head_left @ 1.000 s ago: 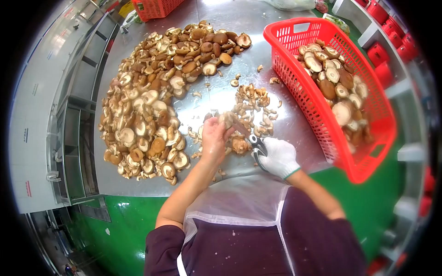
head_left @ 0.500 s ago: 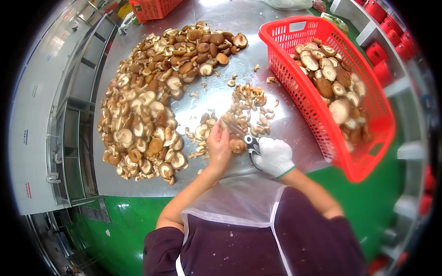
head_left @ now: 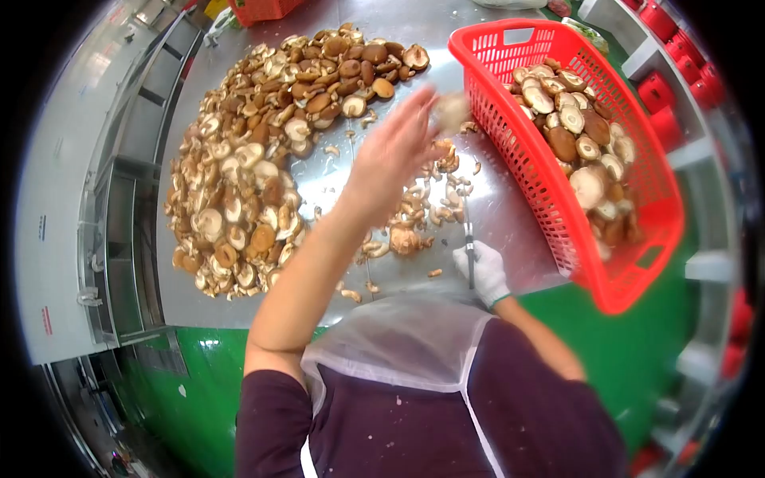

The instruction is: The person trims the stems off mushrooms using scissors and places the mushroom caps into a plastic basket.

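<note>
Swung left hand [head_left: 393, 159] toward basket [head_left: 518, 147], pausing cutting.
Gripping knife [head_left: 468, 237] in right fingers [head_left: 461, 258]; cannot tell whether pinching blurred mushroom [head_left: 452, 113] with left.

Table [head_left: 510, 231] is surfaced in smooth metal; bright glare is thrown back. Basket [head_left: 665, 215] is moulded in smooth, glossy red plastic, pierced with slots. Mushrooms [head_left: 247, 183]: brown caps are seen as mostly smooth. Glove [head_left: 484, 275] is made of matt white cloth. Apron [head_left: 398, 338] is cut from thin, translucent sheet; plastic or fabric cannot be determined. Shirt [head_left: 374, 422] is made of matt purple cloth. Floor [head_left: 215, 374] is finished in glossy green.
</note>
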Available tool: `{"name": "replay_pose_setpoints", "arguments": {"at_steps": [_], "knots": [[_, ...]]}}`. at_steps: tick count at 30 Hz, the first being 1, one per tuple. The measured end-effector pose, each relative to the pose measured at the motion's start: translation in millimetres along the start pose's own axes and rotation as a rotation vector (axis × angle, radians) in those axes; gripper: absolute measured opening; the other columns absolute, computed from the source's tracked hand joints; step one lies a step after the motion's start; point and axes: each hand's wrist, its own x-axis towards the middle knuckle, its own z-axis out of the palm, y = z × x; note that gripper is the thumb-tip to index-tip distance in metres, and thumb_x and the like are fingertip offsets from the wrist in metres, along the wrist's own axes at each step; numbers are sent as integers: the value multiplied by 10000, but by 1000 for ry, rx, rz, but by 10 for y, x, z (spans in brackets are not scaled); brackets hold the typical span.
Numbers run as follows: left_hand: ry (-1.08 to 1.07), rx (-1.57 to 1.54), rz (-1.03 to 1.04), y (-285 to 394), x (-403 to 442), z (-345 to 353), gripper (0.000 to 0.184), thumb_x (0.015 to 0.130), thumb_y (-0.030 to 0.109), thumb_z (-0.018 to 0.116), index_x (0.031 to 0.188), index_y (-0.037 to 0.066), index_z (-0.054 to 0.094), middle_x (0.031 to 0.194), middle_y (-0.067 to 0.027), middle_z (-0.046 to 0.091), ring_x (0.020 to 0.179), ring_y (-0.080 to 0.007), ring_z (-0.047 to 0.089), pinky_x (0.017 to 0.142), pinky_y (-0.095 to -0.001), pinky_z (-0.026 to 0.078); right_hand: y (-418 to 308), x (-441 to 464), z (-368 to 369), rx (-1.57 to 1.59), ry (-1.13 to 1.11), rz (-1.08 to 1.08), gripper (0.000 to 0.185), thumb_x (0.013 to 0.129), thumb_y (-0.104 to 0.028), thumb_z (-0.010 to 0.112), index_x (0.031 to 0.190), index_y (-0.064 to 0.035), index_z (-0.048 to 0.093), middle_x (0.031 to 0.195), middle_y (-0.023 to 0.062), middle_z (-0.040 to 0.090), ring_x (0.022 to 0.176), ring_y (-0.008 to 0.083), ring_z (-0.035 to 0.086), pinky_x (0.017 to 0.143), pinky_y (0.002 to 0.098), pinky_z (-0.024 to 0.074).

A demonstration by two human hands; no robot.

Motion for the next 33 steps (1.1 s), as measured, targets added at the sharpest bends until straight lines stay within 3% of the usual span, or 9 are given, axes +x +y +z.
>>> {"name": "replay_pose_setpoints", "arguments": {"at_steps": [3, 5, 9, 20, 24, 27, 28, 31, 33], "knots": [[124, 466, 199, 292, 208, -325, 489, 958, 270, 514, 1353, -5, 427, 1380, -157, 460, 1200, -242, 516, 957, -361, 478, -68, -18, -2, 156, -11, 58, 248, 815, -264, 678, 753, -36, 601, 602, -5, 524, 581, 72, 475, 542, 273, 415], [278, 1033, 197, -200, 311, -1090, 336, 915, 285, 581, 1114, 22, 643, 1084, -133, 653, 962, -226, 632, 805, -356, 508, -249, -53, -26, 164, -7, 110, 207, 832, -233, 663, 762, -48, 606, 611, -36, 524, 569, 45, 459, 527, 234, 396], [70, 1697, -393, -630, -227, -1563, 283, 842, 285, 651, 1027, 72, 674, 1018, -162, 660, 925, -316, 631, 799, -406, 498, -177, -58, -39, 200, -22, 100, 190, 844, -221, 657, 771, -51, 611, 608, -34, 531, 557, 44, 465, 520, 226, 394], [78, 1445, -703, -1056, -415, -1943, 269, 752, 253, 664, 932, 53, 673, 947, -175, 672, 923, -321, 637, 775, -408, 488, -151, -10, -11, 206, -72, 89, 185, 853, -220, 657, 776, -59, 612, 614, -22, 548, 550, 58, 478, 519, 231, 396], [155, 1394, -507, -1013, -555, -1924, 220, 776, 211, 642, 861, 13, 597, 830, -187, 643, 810, -332, 617, 713, -431, 480, -169, -34, -13, 247, -89, 77, 181, 851, -219, 659, 777, -61, 612, 612, -24, 544, 552, 54, 475, 518, 229, 393], [336, 1681, 177, -910, -717, -1633, 127, 794, 145, 619, 845, 49, 553, 770, -130, 581, 751, -310, 576, 675, -429, 464, -164, -29, -7, 236, -74, 55, 185, 847, -216, 661, 774, -53, 615, 613, -23, 545, 554, 52, 475, 521, 230, 396], [149, 1845, 499, -823, -771, -1532, 81, 793, 99, 584, 837, 81, 518, 748, -96, 499, 722, -281, 529, 656, -412, 452, -200, -32, -4, 203, -61, 48, 186, 846, -215, 662, 773, -49, 617, 615, -23, 547, 556, 51, 477, 523, 230, 399], [-16, 1909, 480, -1127, -880, -1775, 125, 784, 58, 592, 855, 68, 490, 801, -89, 501, 730, -272, 529, 636, -368, 455, -282, -30, -7, 78, -73, -4, 196, 831, -226, 670, 783, -41, 626, 619, -3, 550, 573, 69, 496, 540, 252, 420], [330, 1564, 93, -1031, -848, -1687, 155, 802, 39, 605, 912, 38, 495, 882, -99, 547, 753, -259, 569, 634, -346, 483, -341, -54, -15, -58, -79, -114, 196, 826, -230, 671, 796, -42, 624, 620, 28, 558, 569, 101, 514, 550, 273, 433]]}}
